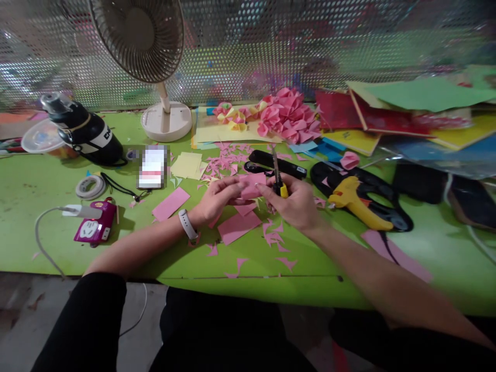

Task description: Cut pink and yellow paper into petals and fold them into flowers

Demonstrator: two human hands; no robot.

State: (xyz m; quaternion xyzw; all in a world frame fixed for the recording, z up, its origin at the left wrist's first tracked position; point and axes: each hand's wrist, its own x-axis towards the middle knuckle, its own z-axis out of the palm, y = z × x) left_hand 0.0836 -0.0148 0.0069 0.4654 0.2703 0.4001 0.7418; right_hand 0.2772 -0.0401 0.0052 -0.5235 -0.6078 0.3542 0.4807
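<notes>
My left hand (pixel 219 199), with a white band on its wrist, is closed on a small piece of pink paper (pixel 252 187). The fingertips of my right hand (pixel 292 200) touch the other edge of this paper. A pair of scissors (pixel 277 175) with black and yellow handles is held in my right hand, blades pointing up and away from me. Below my hands lies a pink paper rectangle (pixel 240 227); another pink rectangle (pixel 171 204) is left of them. Pink paper scraps (pixel 273 235) are scattered around, and a black stapler (pixel 279 163) rests just beyond my right hand.
A yellow glue gun (pixel 360 201) lies on a black holder at right. Behind are folded pink paper pieces (pixel 289 116), a fan (pixel 165 121) and stacked coloured sheets (pixel 426 103). At left are a black bottle (pixel 91 134), a phone (pixel 152 166), tape (pixel 90 187) and a purple plug adapter (pixel 96 223).
</notes>
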